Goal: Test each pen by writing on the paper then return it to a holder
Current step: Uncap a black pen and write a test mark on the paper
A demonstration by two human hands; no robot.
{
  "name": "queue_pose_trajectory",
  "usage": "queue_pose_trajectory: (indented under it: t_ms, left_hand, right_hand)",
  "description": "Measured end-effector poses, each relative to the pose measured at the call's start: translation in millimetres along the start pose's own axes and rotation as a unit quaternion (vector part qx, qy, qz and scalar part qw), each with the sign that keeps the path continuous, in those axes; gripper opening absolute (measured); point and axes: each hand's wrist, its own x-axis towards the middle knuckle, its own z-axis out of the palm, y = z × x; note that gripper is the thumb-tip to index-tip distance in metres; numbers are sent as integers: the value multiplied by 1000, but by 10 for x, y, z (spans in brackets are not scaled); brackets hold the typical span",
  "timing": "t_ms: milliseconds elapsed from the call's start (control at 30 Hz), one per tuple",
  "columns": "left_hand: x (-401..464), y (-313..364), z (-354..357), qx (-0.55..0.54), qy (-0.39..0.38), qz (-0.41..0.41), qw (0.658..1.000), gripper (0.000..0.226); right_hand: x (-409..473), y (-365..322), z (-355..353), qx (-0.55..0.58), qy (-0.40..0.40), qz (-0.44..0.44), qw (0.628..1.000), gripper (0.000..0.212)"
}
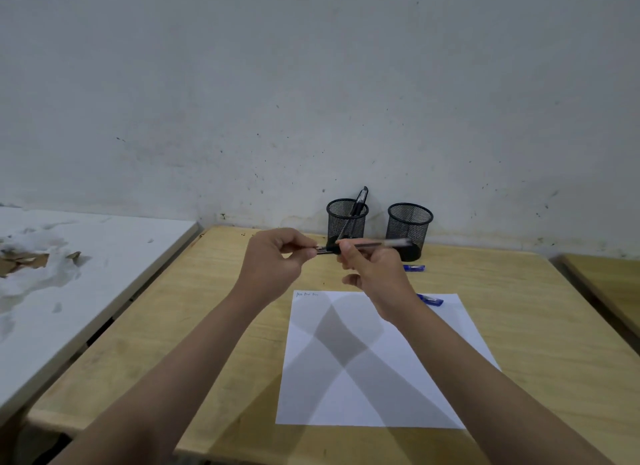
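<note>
The wooden table [221, 326] filled the lower half of the view, with a white-topped surface [86, 256] off at nine o'clock. On the table lay the sheet of paper [374, 388], at about five o'clock from the hands, with a few small written marks [307, 294] in its far left corner. At twelve o'clock, against the wall, stood two black mesh holders: the left holder [347, 218] had one black pen [360, 199] leaning in it, and the right holder [410, 227] showed nothing above its rim. Both hands were raised above the table in front of the holders. The right hand [375, 274] held the barrel of a pen [367, 245] level, fingers curled round it, its far end pointing to three o'clock. The left hand [273, 260] pinched the dark cap [325, 250] at the pen's nine o'clock end; whether the cap was seated or partly off could not be told. Two small blue caps lay near the paper, one [414, 268] at one o'clock of it, the other [431, 300] on its far right corner.

The step in hand looked like parting or joining cap and barrel. Doing it well would mean keeping both in one straight line, pulling or pushing along the axis without twisting, and gripping the barrel firmly near the joint so that the tip stayed clear of the fingers
</note>
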Motion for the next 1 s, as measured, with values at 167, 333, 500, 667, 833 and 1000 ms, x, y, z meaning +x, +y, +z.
queue_pose_trajectory:
  t_ms: [167, 333, 500, 667, 833, 1000]
  left_hand:
    - [194, 26, -1, 22, 43, 1, 999, 13]
    - [293, 46, 46, 35, 20, 6, 999, 17]
    - [409, 77, 142, 25, -23, 26, 999, 6]
    - [589, -18, 297, -11, 7, 27, 1000, 14]
    - [846, -358, 528, 119, -3, 16, 993, 26]
    - [1059, -628, 820, 219, -58, 13, 974, 52]
  right_hand:
    - [37, -178, -39, -160, 27, -45, 986, 29]
    - [213, -282, -144, -355, 83, -349, 863, 17]
    - [525, -344, -276, -460, -15, -360, 812, 17]
    - [774, -408, -429, -485, -28, -347, 803, 42]
    - [1126, -598, -582, -330, 88, -327, 881, 51]
    - [1474, -491, -588, -323, 123, -277, 897, 45]
